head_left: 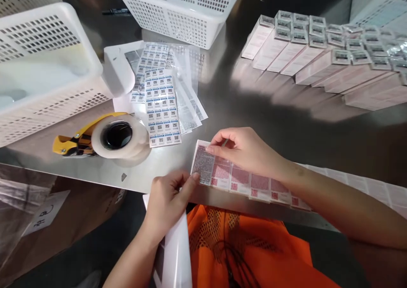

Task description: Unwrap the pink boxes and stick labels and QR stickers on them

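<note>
A row of pink printed cartons (251, 184) is lined at the steel counter (286, 123) edge, steadied by the left hand (168, 199) pinching its end, while a label is pressed down by the curled right hand (244, 150)

Row of boxes (251, 182) lies along table (254, 106) near edge. Label sheets (162, 106) lie behind it, leftward; tape dispenser (108, 139) left of sheets. Baskets (44, 67) stand behind; stacked boxes (321, 55) far right.
</note>
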The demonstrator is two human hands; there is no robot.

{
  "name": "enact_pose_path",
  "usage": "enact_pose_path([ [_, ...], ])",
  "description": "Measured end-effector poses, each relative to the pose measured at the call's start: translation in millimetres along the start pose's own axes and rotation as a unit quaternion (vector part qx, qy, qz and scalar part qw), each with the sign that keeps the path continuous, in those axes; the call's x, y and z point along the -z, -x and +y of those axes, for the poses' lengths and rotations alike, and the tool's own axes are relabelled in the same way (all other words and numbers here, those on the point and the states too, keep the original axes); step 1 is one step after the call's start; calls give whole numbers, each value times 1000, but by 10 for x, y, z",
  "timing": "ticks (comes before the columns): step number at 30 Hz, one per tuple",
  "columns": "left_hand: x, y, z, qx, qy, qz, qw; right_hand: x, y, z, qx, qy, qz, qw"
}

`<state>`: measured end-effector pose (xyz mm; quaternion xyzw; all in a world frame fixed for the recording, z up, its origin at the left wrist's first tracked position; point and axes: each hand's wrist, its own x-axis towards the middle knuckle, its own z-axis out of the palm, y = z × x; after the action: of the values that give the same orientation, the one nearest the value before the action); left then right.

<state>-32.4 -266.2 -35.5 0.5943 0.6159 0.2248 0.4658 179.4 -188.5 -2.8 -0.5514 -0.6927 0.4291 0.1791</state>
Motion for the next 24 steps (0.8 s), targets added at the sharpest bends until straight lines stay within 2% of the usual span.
enact_pose_path([
  [3, -25, -34, 39, 5, -29, -11, 999, 11, -47, 80, -11, -4, -20, 1000],
  [11, -39, -163, 78, 19, -77, -8, 997, 6, -155, 172, -35, -19, -27, 999],
  [16, -70, -216, 30, 38, -68, -23, 997, -16, -190, 187, -54, -27, -23, 998],
  [24, -105, -205, -7, 40, -62, -9, 997, -25, -222, 242, -83, -58, -42, 994],
])
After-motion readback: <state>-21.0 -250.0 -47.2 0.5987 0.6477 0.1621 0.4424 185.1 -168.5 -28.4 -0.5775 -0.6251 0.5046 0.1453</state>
